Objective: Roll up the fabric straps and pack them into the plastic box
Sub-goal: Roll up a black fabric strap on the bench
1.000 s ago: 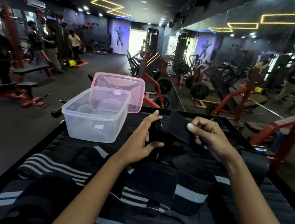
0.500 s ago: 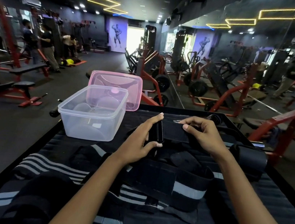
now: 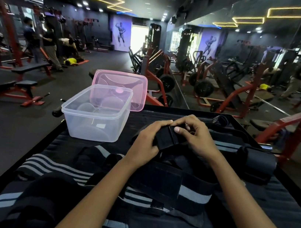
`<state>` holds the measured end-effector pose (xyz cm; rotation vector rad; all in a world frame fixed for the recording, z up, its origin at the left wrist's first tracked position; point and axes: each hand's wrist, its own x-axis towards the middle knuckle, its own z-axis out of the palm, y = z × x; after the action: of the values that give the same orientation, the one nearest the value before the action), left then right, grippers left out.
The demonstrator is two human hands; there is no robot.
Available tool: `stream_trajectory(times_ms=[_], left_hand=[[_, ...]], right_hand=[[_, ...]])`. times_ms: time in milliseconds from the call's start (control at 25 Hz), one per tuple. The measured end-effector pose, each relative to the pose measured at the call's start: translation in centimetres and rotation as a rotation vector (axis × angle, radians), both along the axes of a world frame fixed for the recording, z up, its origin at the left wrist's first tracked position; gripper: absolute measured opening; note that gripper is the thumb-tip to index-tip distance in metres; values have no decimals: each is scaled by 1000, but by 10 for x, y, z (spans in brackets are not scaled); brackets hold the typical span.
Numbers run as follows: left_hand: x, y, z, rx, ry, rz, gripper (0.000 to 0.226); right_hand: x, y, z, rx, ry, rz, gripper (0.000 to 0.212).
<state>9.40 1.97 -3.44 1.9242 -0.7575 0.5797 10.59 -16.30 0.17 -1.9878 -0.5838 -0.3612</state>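
A black fabric strap (image 3: pixel 167 137) is pinched between both hands just above the dark table. My left hand (image 3: pixel 146 142) grips its rolled end from the left, and my right hand (image 3: pixel 195 135) presses on it from the right with the thumb on top. The strap's loose length runs down toward me over a pile of black straps with grey stripes (image 3: pixel 170 190). The clear plastic box (image 3: pixel 95 112) stands open and empty to the left of my hands. Its pink lid (image 3: pixel 123 83) leans behind it.
A rolled black wrap (image 3: pixel 255 163) lies at the table's right side. More striped straps (image 3: pixel 51 167) cover the near left. The table edge (image 3: pixel 244 127) borders a mirror wall on the right. Gym benches, weight machines and people fill the floor to the left.
Both hands have come closer together and lower over the strap. The flat stretch held out between them before is now folded tight into a compact roll.
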Motion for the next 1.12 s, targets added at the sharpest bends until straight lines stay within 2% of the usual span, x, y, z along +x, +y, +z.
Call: stream_trajectory(times_ms=[80,200,320,400,480,600,720,840,1040,1120], left_hand=[[-1,-1,1,-55,0,17,49],[-4,-3,3,-85,5,89,45],[-5,-1,6,-81,-5,216,43],[-2,2,7,49,-59,315,42],[1,6,7,122,-54,367,43],[2,10,12,35,128,227,50],[0,7,16,16,254,256,55],[-1,6,20,94,232,323,41],[-1,8,18,246,176,352,35],[3,16,16,254,187,351,33]], right_hand=[[-6,1,2,-15,8,3,24],[-20,4,8,-43,28,85,46],[-28,11,12,-299,-95,129,60],[-26,16,9,-422,-256,118,43],[-23,16,8,-381,-324,115,22],[-21,8,12,-220,-165,204,12],[-19,-2,13,-47,71,316,10],[-19,-9,10,71,278,397,12],[-18,-21,13,86,367,463,15],[-17,-26,15,130,409,476,24]])
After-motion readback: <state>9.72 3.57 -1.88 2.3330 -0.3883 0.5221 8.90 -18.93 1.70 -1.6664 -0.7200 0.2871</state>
